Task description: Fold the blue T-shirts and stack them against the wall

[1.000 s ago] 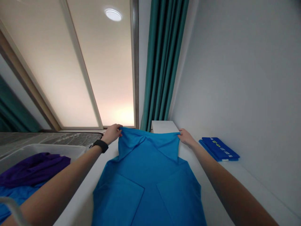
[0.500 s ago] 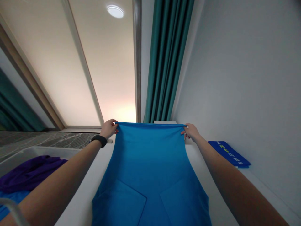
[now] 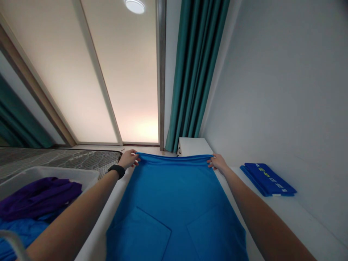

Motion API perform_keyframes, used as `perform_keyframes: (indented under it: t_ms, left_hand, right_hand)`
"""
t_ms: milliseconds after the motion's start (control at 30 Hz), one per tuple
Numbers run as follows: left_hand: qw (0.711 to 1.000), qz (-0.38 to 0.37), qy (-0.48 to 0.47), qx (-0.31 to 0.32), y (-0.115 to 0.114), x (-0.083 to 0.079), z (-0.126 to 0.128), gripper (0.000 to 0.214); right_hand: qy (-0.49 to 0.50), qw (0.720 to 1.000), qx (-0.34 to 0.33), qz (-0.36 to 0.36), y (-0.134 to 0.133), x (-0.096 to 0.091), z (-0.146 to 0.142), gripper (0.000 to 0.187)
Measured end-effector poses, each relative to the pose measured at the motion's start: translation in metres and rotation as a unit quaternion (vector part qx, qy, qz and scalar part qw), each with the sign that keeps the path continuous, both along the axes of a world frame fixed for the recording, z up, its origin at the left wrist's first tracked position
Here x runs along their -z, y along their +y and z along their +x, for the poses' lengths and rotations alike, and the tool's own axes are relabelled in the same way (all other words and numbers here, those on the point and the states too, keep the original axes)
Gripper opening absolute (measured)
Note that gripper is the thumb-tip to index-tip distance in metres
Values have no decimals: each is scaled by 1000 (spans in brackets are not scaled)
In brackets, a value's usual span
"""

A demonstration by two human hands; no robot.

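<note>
Nearest the camera lie the two patch pockets [image 3: 141, 232] of a bright blue garment [image 3: 174, 188], spread flat on the white desk [image 3: 299, 217] with its long axis running straight away from the person. To the left a pale bin [image 3: 81, 173] holds a purple cloth [image 3: 40, 195] over more blue fabric. To the right a folded dark blue cloth [image 3: 268, 179] lies well apart from the garment. At the garment's far edge both arms reach about equally. The left grip [image 3: 129, 158], a black watch [image 3: 116, 169] at its wrist, is clamped on the left corner, and the right grip [image 3: 217, 162] is clamped on the right corner. Just beyond that edge stands a white box [image 3: 193, 146], with a teal curtain [image 3: 195, 72] behind it.
</note>
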State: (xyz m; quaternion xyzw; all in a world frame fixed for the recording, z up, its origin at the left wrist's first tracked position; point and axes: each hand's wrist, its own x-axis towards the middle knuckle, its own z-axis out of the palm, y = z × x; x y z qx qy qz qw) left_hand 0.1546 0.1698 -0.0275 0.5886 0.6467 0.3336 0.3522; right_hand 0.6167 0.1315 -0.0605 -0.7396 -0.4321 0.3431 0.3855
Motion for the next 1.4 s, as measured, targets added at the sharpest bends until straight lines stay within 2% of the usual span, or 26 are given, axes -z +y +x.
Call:
perform_keyframes:
  t_ms: [133, 333, 433, 600, 700, 800, 900, 1100, 1300, 1400]
  left_hand:
    - [1000, 3, -10, 4, -13, 2, 1, 19]
    - [998, 46, -38, 10, -44, -19, -2, 25]
    - [997, 70, -37, 17, -65, -21, -9, 31]
    - [993, 103, 4, 61, -98, 2, -26, 36]
    - [992, 86, 40, 86, -114, 18, -36, 35]
    - [990, 73, 54, 105, -125, 24, -39, 30]
    - [990, 72, 65, 105, -130, 23, -35, 32]
    - [983, 104, 142, 53, -131, 29, -25, 33]
    - [985, 141, 90, 39, -128, 39, -29, 33]
    - [985, 133, 99, 46, -130, 41, -32, 36]
  right_hand:
    - [3, 1000, -3, 1, -12, 5, 1, 20]
    - [5, 999, -21, 37, -37, -15, 10, 29]
    - [3, 998, -38, 56, -60, -20, 13, 29]
    - [-12, 993, -90, 70, -104, -11, 17, 28]
    - [-24, 991, -119, 59, -126, -1, 21, 24]
    - [-53, 988, -141, 44, -140, 7, 23, 25]
    - [-123, 980, -147, 54, -143, 16, 21, 32]
    - [-191, 971, -128, 70, -138, 29, 7, 25]
    - [-218, 964, -139, 62, -141, 28, 11, 26]
    - [-228, 961, -148, 50, -145, 28, 13, 24]
